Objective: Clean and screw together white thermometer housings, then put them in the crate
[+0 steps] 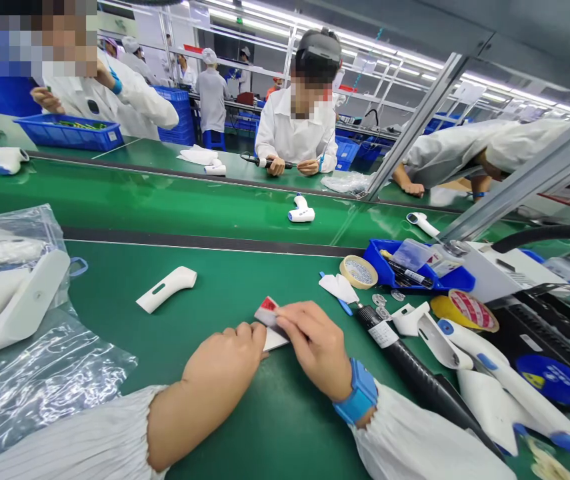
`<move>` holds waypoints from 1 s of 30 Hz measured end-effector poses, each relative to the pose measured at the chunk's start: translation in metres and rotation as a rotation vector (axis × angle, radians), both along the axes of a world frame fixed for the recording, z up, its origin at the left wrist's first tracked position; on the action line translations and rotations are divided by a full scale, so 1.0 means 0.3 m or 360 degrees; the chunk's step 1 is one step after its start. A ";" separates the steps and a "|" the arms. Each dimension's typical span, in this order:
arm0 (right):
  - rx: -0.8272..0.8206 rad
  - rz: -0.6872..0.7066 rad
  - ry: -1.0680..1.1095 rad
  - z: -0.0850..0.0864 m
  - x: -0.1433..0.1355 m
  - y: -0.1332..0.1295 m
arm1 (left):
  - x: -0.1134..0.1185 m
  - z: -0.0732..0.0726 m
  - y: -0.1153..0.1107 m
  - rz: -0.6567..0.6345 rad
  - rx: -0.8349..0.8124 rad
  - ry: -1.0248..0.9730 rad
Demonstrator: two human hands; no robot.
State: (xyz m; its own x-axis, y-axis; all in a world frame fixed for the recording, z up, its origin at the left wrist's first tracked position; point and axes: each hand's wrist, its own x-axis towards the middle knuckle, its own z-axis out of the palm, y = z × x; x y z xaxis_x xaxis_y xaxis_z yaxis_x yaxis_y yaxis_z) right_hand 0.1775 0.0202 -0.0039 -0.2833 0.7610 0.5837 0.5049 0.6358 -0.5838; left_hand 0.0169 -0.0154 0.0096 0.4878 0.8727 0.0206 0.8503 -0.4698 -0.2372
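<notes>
Near the middle of the green table, my left hand is closed round a small white piece, mostly covered by the fingers. My right hand, with a blue wristband, pinches a small whitish piece with a red patch between thumb and fingers. That piece stands up just above the white one, and the two hands nearly touch. To the left, a curved white shell with a slot lies alone on the table.
Plastic bags with white shells lie at left. At right are a black-handled tool, a tape roll, a blue bin and white device bodies. A conveyor runs beyond; a person sits across it.
</notes>
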 end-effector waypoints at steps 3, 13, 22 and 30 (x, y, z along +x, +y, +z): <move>0.0014 -0.0010 -0.0007 -0.004 0.002 0.003 | 0.000 -0.003 -0.001 0.0009 0.0013 0.0002; 0.0029 -0.0048 0.0023 0.002 0.000 0.007 | 0.001 0.002 0.002 0.0036 -0.0018 -0.0017; 0.0011 -0.0058 0.0041 -0.002 -0.001 0.007 | -0.002 0.003 0.002 0.0046 -0.0056 -0.0029; 0.0003 -0.0027 0.0031 -0.002 -0.002 0.006 | 0.003 0.007 0.002 0.0051 -0.0053 -0.0028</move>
